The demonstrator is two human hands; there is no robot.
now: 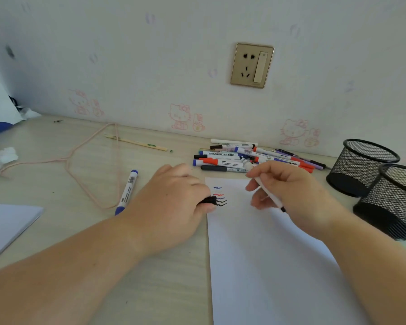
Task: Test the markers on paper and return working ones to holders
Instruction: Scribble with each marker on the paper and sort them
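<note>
The right hand (288, 184) pinches a white marker (268, 194), black tip down, above a paper sheet (263, 254) at the tabletop's (80, 174) near edge, the sheet's far end carrying blue, red and black squiggles (220, 196). The left hand (174, 202), fingers curled, grips a black cap (208, 200) at the sheet's left edge. A marker pile (249, 157) lies along the far edge, two mesh holders (380, 184) near the right edge, and a blue-capped marker (127, 192) to the left.
</note>
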